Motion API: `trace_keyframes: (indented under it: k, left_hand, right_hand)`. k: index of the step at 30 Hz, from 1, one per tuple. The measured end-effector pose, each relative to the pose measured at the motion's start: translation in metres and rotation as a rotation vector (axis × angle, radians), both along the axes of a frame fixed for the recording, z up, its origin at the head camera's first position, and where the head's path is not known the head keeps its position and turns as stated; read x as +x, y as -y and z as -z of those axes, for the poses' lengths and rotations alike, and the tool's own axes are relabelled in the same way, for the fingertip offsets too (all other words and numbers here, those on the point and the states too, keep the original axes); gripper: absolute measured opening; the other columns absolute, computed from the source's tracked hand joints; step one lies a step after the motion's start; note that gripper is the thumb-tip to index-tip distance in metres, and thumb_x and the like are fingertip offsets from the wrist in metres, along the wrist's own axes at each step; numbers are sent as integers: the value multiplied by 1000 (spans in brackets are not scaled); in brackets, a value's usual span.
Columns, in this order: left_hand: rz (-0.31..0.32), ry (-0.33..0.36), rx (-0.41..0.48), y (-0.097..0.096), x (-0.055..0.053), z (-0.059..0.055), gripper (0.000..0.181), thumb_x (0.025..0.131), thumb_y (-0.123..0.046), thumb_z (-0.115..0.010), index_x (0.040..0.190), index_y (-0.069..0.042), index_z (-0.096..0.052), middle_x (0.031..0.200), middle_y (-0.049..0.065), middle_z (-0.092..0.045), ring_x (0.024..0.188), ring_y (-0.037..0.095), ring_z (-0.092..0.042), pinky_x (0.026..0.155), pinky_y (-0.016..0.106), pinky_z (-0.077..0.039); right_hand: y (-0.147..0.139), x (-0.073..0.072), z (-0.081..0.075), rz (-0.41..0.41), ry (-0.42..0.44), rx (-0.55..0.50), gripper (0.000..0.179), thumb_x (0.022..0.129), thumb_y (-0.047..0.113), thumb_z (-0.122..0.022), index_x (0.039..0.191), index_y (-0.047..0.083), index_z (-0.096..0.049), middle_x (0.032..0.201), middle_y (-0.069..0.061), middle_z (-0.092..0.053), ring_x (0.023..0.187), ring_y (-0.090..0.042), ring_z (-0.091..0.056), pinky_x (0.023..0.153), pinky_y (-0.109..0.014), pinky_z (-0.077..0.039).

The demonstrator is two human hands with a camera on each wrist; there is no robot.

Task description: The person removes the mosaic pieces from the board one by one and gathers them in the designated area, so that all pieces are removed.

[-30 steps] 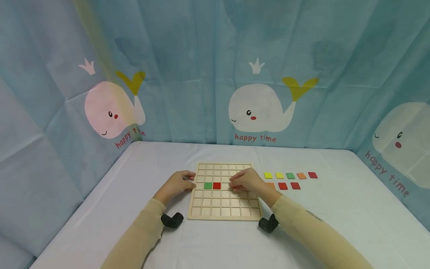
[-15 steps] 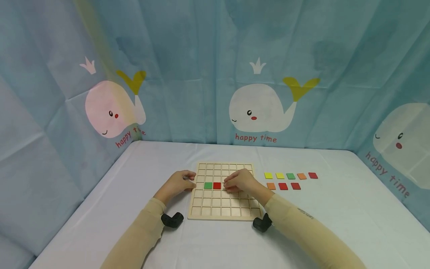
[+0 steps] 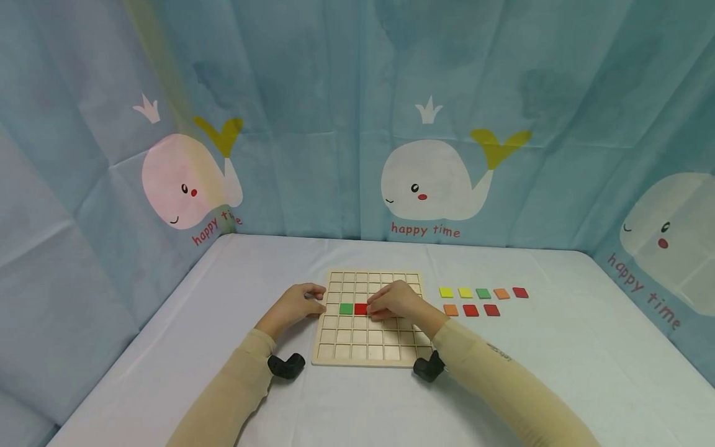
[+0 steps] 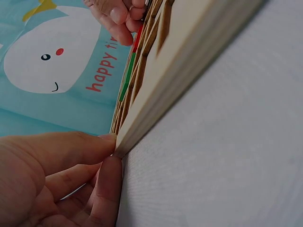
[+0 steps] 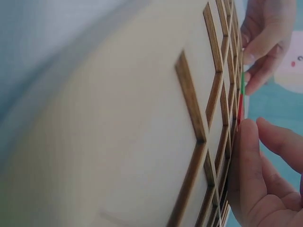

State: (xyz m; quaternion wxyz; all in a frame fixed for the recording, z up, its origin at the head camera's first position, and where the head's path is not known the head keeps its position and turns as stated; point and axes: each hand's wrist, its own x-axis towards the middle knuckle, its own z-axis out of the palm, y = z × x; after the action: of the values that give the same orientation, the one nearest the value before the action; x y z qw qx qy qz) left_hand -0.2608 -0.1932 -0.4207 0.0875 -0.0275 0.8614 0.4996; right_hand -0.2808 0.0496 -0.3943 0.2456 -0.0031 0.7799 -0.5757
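Note:
A pale wooden grid board (image 3: 357, 354) lies on the table, with a green tile (image 3: 346, 308) and a red tile (image 3: 360, 308) side by side in its cells. My left hand (image 3: 293, 305) pinches the board's left edge, thumb on top and a finger against the side, as the left wrist view shows (image 4: 61, 175). Over the board's middle, my right hand (image 3: 398, 300) has its fingertips right at the red tile's right side. In the right wrist view the right hand (image 5: 265, 179) keeps thumb and fingers low at the grid; I cannot tell whether a tile is between them.
Right of the board lie loose tiles in two rows: yellow tiles (image 3: 445, 292), a green one (image 3: 483, 293), orange ones (image 3: 450, 310) and several red ones (image 3: 471, 310). A white cloth (image 3: 558, 347) covers the table. Blue whale-print curtains (image 3: 313, 186) stand behind.
My right hand has moved left across the board, up to the red tile. The left hand stays on the board's edge, and the tiles have not moved.

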Motion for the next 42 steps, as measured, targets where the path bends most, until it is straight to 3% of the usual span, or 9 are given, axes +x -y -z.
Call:
trace_keyframes:
  k: [18, 22, 33, 42]
  left_hand:
    - [-6, 6, -13, -1, 2, -4, 49, 84, -3, -70, 131, 1, -60, 115, 13, -61, 89, 16, -60, 75, 26, -54]
    - [-2, 9, -26, -1, 3, -3, 49, 84, -4, -71, 131, 1, -60, 115, 13, -61, 87, 15, -61, 75, 26, -54]
    - [0, 2, -2, -1, 1, 0, 49, 84, -3, -71, 132, 1, -60, 115, 14, -62, 86, 15, -62, 75, 27, -56]
    - [-5, 2, -5, 0, 0, -1, 49, 85, -4, -70, 132, 1, -60, 115, 13, -62, 88, 15, -62, 75, 27, -56]
  right_hand:
    - [6, -2, 0, -14, -14, 38, 15, 84, 0, -75, 98, -5, -73, 87, -14, -75, 59, -12, -69, 65, -26, -60]
    - [7, -1, 2, 13, -4, 19, 15, 82, -1, -76, 96, -4, -73, 88, -14, -75, 58, -12, -69, 66, -27, -60]
    - [13, 2, 5, 56, -132, 51, 5, 82, -2, -75, 84, -2, -71, 83, -10, -73, 62, -12, -69, 66, -27, -60]
    - [17, 4, 3, 73, -151, 63, 7, 81, -4, -76, 82, 0, -70, 84, -10, -72, 63, -12, -69, 65, -28, -61]
